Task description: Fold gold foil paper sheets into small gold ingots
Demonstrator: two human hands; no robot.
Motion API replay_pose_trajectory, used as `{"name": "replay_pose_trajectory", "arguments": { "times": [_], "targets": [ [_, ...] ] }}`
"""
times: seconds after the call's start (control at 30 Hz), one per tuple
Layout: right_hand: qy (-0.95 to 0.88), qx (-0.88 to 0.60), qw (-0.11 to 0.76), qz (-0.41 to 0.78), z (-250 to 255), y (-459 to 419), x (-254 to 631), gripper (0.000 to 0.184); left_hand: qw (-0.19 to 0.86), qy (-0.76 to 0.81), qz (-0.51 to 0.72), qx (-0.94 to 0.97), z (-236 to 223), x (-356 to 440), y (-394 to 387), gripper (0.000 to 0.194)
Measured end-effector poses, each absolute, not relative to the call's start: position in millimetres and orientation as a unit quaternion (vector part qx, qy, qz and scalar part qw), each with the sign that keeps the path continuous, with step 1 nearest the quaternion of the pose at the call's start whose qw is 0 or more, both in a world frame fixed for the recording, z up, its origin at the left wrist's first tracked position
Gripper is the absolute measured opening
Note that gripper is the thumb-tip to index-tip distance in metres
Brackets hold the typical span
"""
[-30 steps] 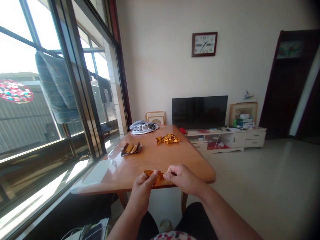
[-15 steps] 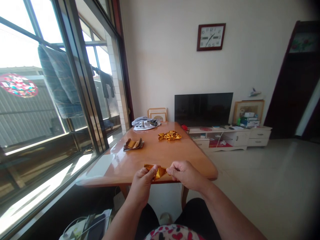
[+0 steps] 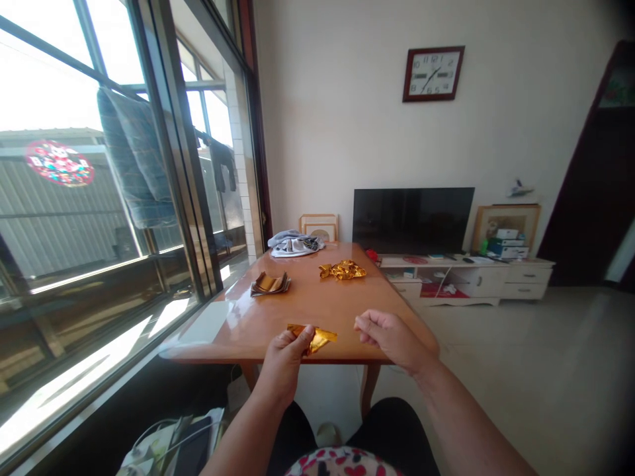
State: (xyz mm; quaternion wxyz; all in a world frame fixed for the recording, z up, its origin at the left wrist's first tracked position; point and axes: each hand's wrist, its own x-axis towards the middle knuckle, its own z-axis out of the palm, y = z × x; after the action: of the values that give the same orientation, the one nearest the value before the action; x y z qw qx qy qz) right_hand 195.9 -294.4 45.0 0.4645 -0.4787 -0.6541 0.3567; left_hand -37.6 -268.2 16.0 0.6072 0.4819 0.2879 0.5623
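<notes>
My left hand point(image 3: 284, 360) pinches a folded piece of gold foil paper point(image 3: 313, 336) over the near edge of the wooden table point(image 3: 307, 307). A short way to the right, my right hand point(image 3: 391, 337) hovers with its fingers curled together and nothing visible in them, apart from the paper. Farther back on the table lie a small stack of gold foil sheets point(image 3: 270, 283) and a pile of crumpled or folded gold pieces point(image 3: 343, 270).
A bundle of grey cloth point(image 3: 294, 244) lies at the table's far end. Large windows point(image 3: 99, 192) run along the left. A television point(image 3: 413, 221) on a low white cabinet point(image 3: 461, 281) stands against the back wall under a clock point(image 3: 433, 73). Tiled floor spreads right.
My right hand has let go of the gold paper and moved to the right. My left hand still holds it. The view has shifted slightly.
</notes>
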Motion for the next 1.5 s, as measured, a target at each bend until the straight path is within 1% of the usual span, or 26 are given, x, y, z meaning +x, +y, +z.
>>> {"name": "replay_pose_trajectory", "arguments": {
  "times": [0.1, 0.2, 0.37, 0.47, 0.57, 0.73, 0.97, 1.3, 1.5],
  "targets": [
    [-0.686, -0.455, 0.462, 0.329, 54, -298, 188, 0.041, 0.606, 0.288, 0.554, 0.493, 15, -35, -268, 0.028],
    [-0.702, -0.439, 0.437, 0.351, 56, -301, 172, 0.037, 0.599, 0.286, 0.545, 0.512, 15, -31, -271, 0.03],
    [-0.707, -0.457, 0.436, 0.319, 44, -296, 159, 0.031, 0.611, 0.273, 0.527, 0.524, 17, -30, -275, 0.03],
    [-0.706, -0.449, 0.435, 0.332, 40, -294, 162, 0.029, 0.619, 0.269, 0.525, 0.519, 18, -33, -275, 0.028],
    [-0.702, -0.457, 0.43, 0.338, 40, -294, 166, 0.03, 0.607, 0.279, 0.535, 0.517, 18, -36, -275, 0.026],
    [-0.702, -0.465, 0.416, 0.344, 44, -296, 167, 0.03, 0.587, 0.3, 0.532, 0.531, 18, -38, -276, 0.03],
    [-0.688, -0.434, 0.417, 0.407, 42, -292, 157, 0.036, 0.572, 0.304, 0.51, 0.566, 18, -32, -278, 0.033],
    [-0.712, -0.436, 0.423, 0.352, 39, -295, 157, 0.037, 0.579, 0.287, 0.499, 0.578, 27, -33, -285, 0.029],
    [-0.715, -0.43, 0.421, 0.355, 38, -296, 155, 0.037, 0.582, 0.298, 0.525, 0.545, 25, -33, -285, 0.024]
  ]
}}
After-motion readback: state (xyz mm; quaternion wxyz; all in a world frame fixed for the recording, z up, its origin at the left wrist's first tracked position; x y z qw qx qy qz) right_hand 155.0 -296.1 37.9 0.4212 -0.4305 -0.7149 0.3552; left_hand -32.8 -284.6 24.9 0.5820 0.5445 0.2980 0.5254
